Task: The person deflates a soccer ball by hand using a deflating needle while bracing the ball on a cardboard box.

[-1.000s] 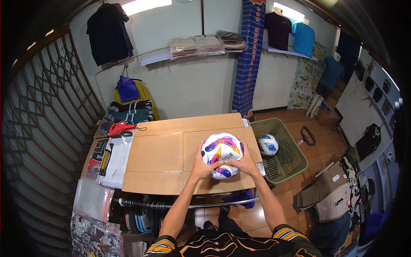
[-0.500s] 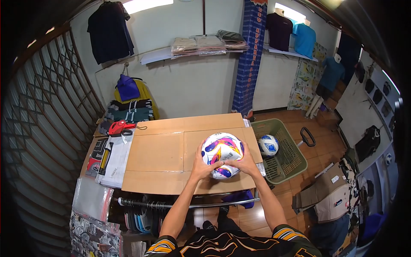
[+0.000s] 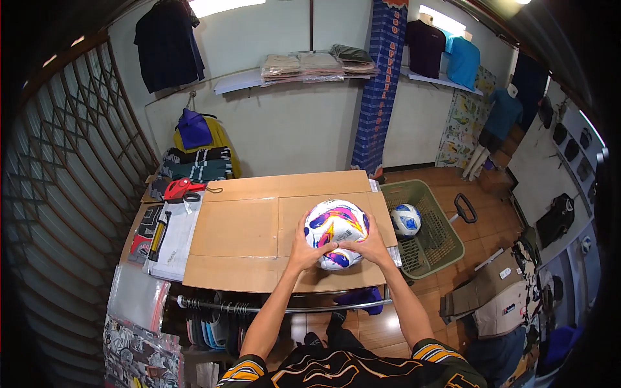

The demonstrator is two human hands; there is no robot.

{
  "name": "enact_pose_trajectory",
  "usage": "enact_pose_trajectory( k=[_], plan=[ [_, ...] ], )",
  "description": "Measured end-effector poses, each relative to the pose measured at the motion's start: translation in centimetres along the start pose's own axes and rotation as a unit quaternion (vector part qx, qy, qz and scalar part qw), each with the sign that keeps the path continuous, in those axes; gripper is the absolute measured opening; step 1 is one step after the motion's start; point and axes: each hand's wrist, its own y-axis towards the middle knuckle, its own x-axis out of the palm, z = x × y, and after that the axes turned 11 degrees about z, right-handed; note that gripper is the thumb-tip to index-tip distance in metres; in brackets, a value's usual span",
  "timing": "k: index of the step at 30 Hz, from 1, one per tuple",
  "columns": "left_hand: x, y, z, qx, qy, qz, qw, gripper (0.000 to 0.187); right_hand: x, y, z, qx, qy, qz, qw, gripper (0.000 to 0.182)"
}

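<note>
Patterned ball point(image 3: 337, 226) clasped between two bare hands above a cardboard sheet point(image 3: 236, 229).

The fingers of the left hand point(image 3: 367, 244) and right hand point(image 3: 309, 249) are spread partly open around the ball, gripping it from opposite sides; the thumbs meet, or nearly so, across its near face, and the white, pink, purple and orange panels show beyond them. Under the fingers lies the cardboard; whether the ball touches it I cannot tell. Just past the left hand's fingers, a green basket point(image 3: 444, 246) holds a blue-and-white ball point(image 3: 405, 221). Well apart from the right hand's fingers, across the cardboard, are a red-handled tool point(image 3: 180, 189) and a yellow-and-black pump point(image 3: 157, 237).
</note>
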Motion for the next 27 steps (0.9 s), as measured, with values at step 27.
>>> enact_pose_trajectory(
  k=[27],
  plan=[
    [0.3, -0.1, -0.1, 0.011, -0.005, 0.006, 1.000, 0.113, 0.1, -0.2, -1.0, -0.013, -0.039, 0.010, 0.999, 0.098]
  ],
)
